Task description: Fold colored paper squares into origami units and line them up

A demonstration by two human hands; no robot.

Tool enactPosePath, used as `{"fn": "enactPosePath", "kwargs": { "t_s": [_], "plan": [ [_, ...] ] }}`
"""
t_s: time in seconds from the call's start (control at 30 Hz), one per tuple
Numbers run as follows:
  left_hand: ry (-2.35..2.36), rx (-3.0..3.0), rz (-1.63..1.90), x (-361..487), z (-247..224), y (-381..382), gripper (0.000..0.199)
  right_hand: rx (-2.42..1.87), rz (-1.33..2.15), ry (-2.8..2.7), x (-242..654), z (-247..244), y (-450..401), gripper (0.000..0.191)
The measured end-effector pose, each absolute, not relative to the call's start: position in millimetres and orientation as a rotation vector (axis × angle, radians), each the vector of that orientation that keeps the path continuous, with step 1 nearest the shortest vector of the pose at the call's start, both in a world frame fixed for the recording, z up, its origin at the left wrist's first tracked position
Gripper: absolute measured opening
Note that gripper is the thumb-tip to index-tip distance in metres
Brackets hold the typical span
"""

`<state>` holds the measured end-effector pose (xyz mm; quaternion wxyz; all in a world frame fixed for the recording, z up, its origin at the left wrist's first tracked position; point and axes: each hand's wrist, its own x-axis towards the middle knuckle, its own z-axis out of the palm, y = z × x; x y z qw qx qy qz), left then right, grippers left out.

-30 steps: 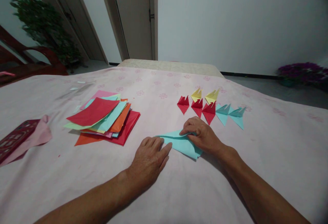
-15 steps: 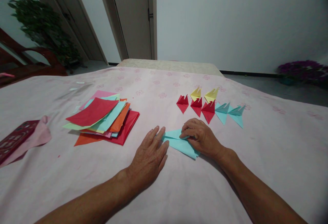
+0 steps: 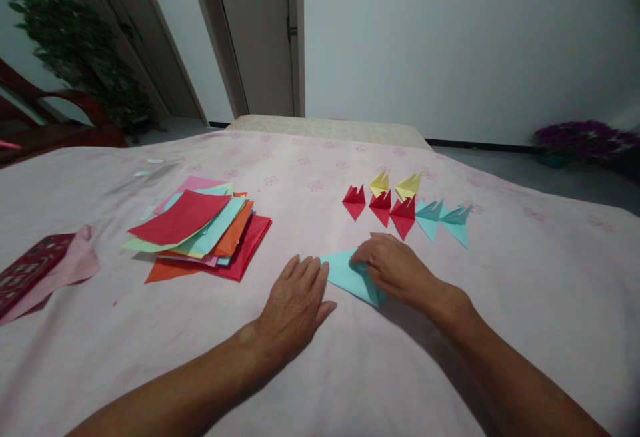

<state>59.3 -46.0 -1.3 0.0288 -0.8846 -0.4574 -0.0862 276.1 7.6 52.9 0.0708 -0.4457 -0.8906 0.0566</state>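
A light blue folded sheet of paper (image 3: 350, 276) lies flat on the tablecloth between my two hands, its narrow tip pointing left. My left hand (image 3: 297, 300) rests palm down at that tip, fingers stretched out and touching the paper's end. Curled over the wider right part of the sheet is my right hand (image 3: 397, 265), its fingers bent down onto the paper and hiding some of it. Just beyond stand small folded paper figures: three red ones (image 3: 403, 217), two yellow ones (image 3: 409, 186) and two light blue ones (image 3: 455, 222).
A loose stack of coloured paper sheets (image 3: 183, 217) lies left of my hands. Farther left is a dark red patterned item (image 3: 35, 267) beside a pink cloth (image 3: 75, 264). The pink flowered tablecloth (image 3: 310, 384) has soft wrinkles.
The long slit along the paper's middle no longer shows; its upper face now looks smooth. My left thumb has spread away from the fingers, and my right hand has shifted slightly.
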Motion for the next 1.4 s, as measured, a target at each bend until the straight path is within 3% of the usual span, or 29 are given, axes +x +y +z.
{"fn": "enactPosePath", "kwargs": {
  "t_s": [0.17, 0.3, 0.47, 0.7, 0.93, 1.03, 1.17, 1.27, 1.4],
  "plan": [
    [-1.443, -2.716, -0.253, 64.0, 2.9, -46.4, 0.057, -1.628, -0.166, -2.681, 231.4, 49.2, -18.5, 0.024],
    [-1.441, -2.706, -0.272, 61.4, 2.1, -47.2, 0.056, -1.528, -0.315, -2.676, 217.5, 21.3, -35.1, 0.039],
    [-1.379, -2.702, -0.313, 57.4, -5.8, -47.6, 0.055, -1.598, -0.174, -2.568, 228.7, 2.7, -44.4, 0.058],
    [-1.319, -2.700, -0.344, 51.1, -7.7, -50.1, 0.058, -1.653, -0.042, -2.489, 249.0, -0.6, -43.8, 0.069],
    [-1.316, -2.719, -0.259, 35.9, -1.6, -53.7, 0.060, -1.747, 0.169, -2.532, 288.8, 17.8, -22.9, 0.061],
    [-1.323, -2.738, -0.234, 29.8, 0.4, -54.4, 0.060, -1.601, 0.418, -2.612, 315.8, 26.8, -1.3, 0.055],
    [-1.399, -2.721, -0.311, 34.0, 3.9, -54.2, 0.053, -1.397, 0.423, -2.543, 325.9, 25.7, 14.3, 0.062],
    [-1.368, -2.687, -0.496, 46.6, 10.4, -55.2, 0.048, -1.397, 0.327, -2.420, 311.4, 20.3, 11.6, 0.044],
    [-0.950, -2.800, -0.611, 70.5, 28.6, -56.4, 0.047, -1.589, 0.115, -2.322, 291.8, 27.1, 1.1, 0.025]
  ]
}}
